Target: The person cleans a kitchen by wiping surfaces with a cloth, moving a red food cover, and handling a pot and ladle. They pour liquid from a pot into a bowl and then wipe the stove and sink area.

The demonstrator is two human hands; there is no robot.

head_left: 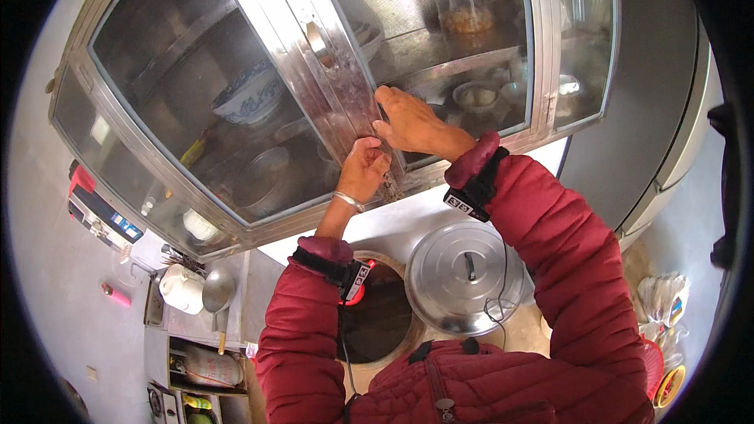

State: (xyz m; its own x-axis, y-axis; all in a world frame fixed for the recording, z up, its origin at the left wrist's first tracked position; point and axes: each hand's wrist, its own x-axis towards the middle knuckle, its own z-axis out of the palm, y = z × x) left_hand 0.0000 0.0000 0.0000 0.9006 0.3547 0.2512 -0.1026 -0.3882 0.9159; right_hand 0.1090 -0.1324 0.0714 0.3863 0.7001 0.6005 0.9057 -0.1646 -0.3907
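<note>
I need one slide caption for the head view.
Left hand and right hand close together at a metal-framed glass cabinet.

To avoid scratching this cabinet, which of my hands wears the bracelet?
Your left hand, the lower one at the cabinet frame: it wears a silver bracelet. Your right hand, higher up, shows none.

Glass-fronted metal cabinet (pixel 338 86): red-lidded jar (pixel 463 1) standing on upper shelf (pixel 465 63), small bowl (pixel 477 97) below.
</note>
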